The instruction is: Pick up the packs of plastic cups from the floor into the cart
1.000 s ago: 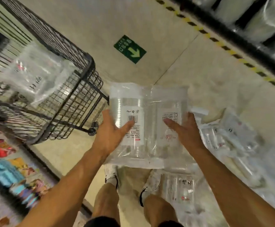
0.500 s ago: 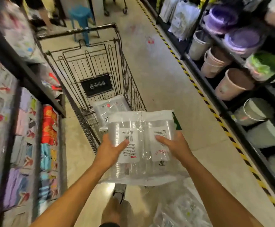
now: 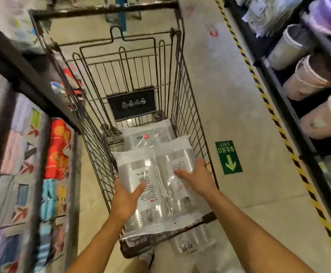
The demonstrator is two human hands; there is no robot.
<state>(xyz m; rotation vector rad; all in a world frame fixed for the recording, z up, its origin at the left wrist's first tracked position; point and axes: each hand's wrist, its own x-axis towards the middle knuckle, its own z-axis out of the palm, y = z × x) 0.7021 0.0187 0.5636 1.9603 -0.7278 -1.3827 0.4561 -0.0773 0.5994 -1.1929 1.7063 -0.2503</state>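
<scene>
The cart [image 3: 190, 107] stands close against the shelf [image 3: 22, 79] on its left. On its right the aisle floor [image 3: 229, 95] lies wide and open as far as a yellow-black stripe [image 3: 259, 89]. Over the cart's near end two packs are held side by side. The left hand [image 3: 126, 200] grips the left pack [image 3: 141, 170], thumb on top and fingers curled beneath. The right hand [image 3: 198, 178] grips the right pack [image 3: 176, 154] the same way. A third pack [image 3: 147, 134] lies in the cart's far end, and a fourth pack [image 3: 190, 245] lies on the floor by its near end. A green exit sign [image 3: 228, 157] is stuck to the floor right of the cart.
</scene>
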